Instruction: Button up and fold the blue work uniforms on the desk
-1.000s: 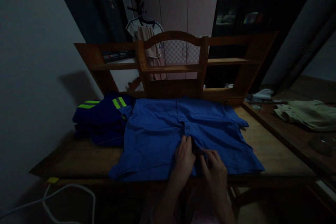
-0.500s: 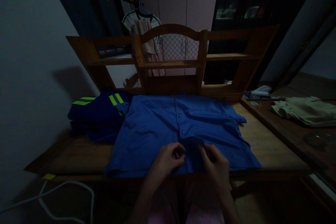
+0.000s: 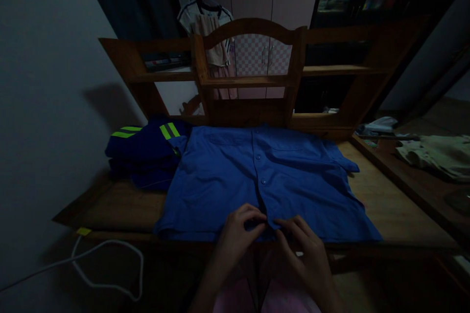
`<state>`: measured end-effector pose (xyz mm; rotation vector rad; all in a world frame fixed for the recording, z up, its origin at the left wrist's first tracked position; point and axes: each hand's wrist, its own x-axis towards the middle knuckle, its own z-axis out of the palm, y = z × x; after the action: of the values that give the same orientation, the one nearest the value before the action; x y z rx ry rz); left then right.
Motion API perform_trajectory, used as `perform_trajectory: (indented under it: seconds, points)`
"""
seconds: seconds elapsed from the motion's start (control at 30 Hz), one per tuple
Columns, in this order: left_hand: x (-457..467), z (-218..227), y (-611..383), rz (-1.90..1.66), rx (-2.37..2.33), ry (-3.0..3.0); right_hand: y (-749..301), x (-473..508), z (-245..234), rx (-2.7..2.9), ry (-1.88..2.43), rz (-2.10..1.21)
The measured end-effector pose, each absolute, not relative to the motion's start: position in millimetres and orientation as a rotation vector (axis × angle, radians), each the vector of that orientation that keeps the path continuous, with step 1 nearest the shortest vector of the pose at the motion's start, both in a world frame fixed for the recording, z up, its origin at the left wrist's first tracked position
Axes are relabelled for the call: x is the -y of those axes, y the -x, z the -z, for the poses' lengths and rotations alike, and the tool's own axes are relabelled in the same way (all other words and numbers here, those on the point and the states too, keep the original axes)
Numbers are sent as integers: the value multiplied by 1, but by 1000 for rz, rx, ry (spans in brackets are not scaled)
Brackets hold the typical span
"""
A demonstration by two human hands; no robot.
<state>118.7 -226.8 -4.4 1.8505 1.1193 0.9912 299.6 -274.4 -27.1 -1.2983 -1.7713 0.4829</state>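
Note:
A blue button-up shirt (image 3: 227, 176) lies spread flat on the wooden desk (image 3: 382, 205), collar toward the shelf. My left hand (image 3: 237, 234) pinches the left side of the button placket close to the hem. My right hand (image 3: 306, 249) grips the right side of the placket at the hem, its fingers curled on the cloth. The two hands almost touch at the desk's near edge. Two buttons above them are fastened.
A folded dark blue garment with yellow-green stripes (image 3: 147, 151) lies left of the shirt. A wooden shelf unit (image 3: 249, 83) stands at the back of the desk. Pale clothes (image 3: 436, 154) lie on a surface to the right. A white cable (image 3: 106, 269) loops below left.
Both hands have slid down the placket from the shirt's middle to the hem near the desk edge. The view has shifted slightly.

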Motion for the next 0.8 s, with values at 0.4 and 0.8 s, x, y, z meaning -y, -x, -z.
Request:
perform_trajectory:
  seconds: [0.4,0.8]
  points:
    - [223,-1,-128,-869,-1222,-1841,-301,272,19,1673,1329,-643]
    - [206,3,-128,-808,-1266,-1757,-302,260,24,1713,1240,-581]
